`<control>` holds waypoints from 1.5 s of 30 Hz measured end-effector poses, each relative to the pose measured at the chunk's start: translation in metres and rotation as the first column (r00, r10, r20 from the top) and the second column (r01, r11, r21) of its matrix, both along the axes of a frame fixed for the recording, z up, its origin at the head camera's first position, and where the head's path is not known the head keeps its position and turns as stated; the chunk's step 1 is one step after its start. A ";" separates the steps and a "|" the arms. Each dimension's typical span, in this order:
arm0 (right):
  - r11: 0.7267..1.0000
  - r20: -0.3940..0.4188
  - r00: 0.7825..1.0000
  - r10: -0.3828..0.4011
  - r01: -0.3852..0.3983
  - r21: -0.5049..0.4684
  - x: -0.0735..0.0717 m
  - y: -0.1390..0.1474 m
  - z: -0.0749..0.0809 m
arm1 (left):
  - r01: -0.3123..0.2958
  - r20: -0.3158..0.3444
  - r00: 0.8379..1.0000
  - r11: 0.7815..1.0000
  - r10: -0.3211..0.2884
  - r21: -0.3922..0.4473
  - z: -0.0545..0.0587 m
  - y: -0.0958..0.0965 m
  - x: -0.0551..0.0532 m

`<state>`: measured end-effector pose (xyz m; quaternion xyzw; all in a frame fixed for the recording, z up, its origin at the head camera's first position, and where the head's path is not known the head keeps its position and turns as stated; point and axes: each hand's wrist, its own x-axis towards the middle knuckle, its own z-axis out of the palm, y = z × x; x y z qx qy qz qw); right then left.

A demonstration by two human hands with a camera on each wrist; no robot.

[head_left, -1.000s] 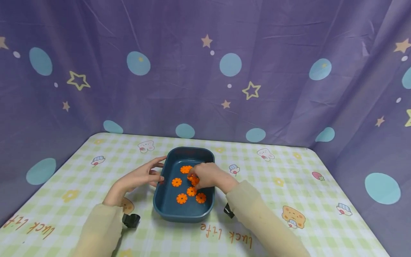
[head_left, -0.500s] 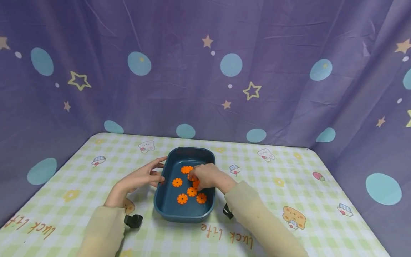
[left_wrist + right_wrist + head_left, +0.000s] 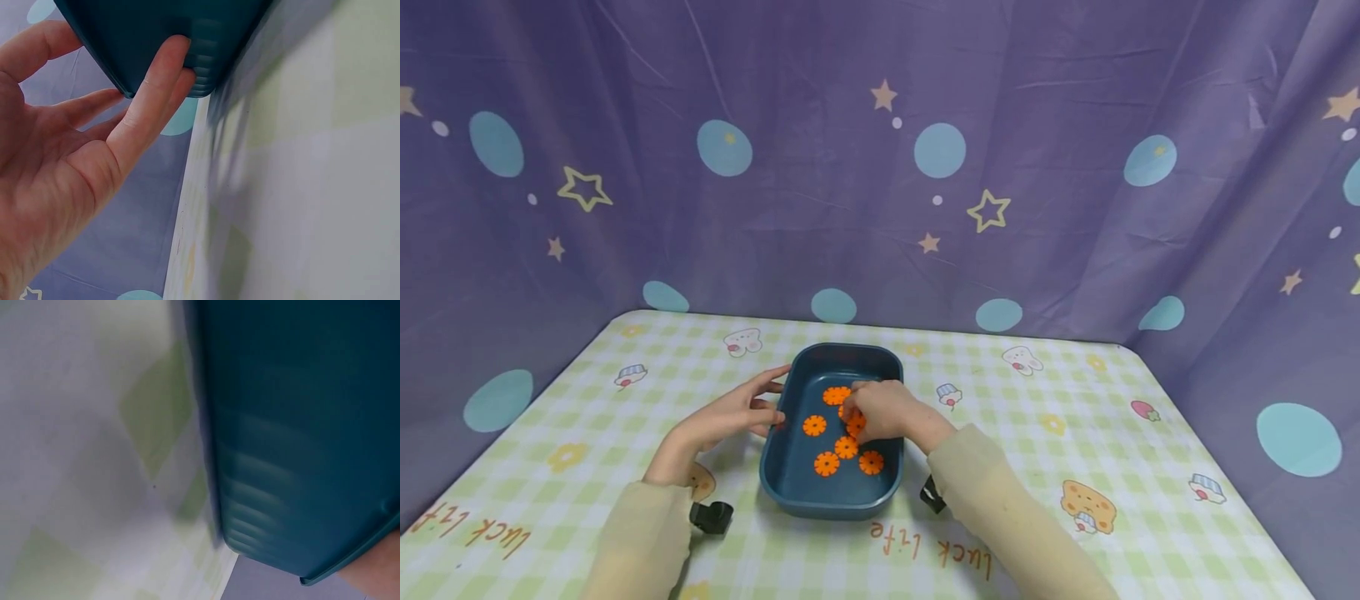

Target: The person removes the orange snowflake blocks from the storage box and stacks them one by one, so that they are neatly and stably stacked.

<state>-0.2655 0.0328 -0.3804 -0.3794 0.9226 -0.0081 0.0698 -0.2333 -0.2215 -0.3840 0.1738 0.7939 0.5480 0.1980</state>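
Observation:
A dark blue-green rectangular container (image 3: 790,483) stands on the table, with several orange notched discs (image 3: 826,464) lying on its floor. My left hand (image 3: 730,414) rests at its left side; in the left wrist view the long fingers (image 3: 164,69) touch the outer wall. Over the right wall, my right hand (image 3: 887,408) reaches inside, fingers curled down and pinching at an orange disc (image 3: 854,425) near the middle. The fingertips are partly hidden by the hand. In the right wrist view the container's wall (image 3: 300,437) covers nearly all of that hand.
A checked tablecloth (image 3: 1037,467) with printed cartoons covers the table. Purple curtains (image 3: 1045,267) with stars and dots hang behind and at both sides. Black wrist camera mounts (image 3: 711,517) sit by the cuffs.
The right hand's fingers shift slightly among the discs, and the discs beneath them move a little. The left hand and the container stay in place.

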 end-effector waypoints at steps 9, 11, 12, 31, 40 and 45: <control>0.995 0.007 1.000 0.013 -0.012 -0.098 -0.001 0.002 0.000 | -0.006 0.013 1.000 1.000 0.006 -0.008 -0.001 0.000 -0.001; 0.993 0.000 1.000 0.018 -0.018 -0.115 -0.002 0.002 0.000 | -0.006 0.014 1.000 1.000 0.006 -0.012 -0.001 0.000 -0.001; 0.992 -0.003 1.000 0.020 -0.020 -0.126 -0.002 0.003 0.000 | -0.005 0.015 1.000 1.000 0.006 -0.013 -0.001 0.000 -0.001; 0.966 0.007 1.000 0.015 -0.012 -0.258 -0.002 0.018 0.009 | 0.001 0.021 1.000 1.000 -0.001 0.005 -0.001 -0.001 0.000; 0.944 -0.009 1.000 0.028 -0.029 -0.328 -0.005 0.031 0.015 | -0.010 0.021 1.000 1.000 0.010 -0.007 -0.001 0.001 -0.001; 0.939 -0.049 0.999 0.012 -0.028 -0.342 -0.006 0.039 0.020 | -0.009 0.016 1.000 1.000 0.010 -0.008 0.000 0.000 0.000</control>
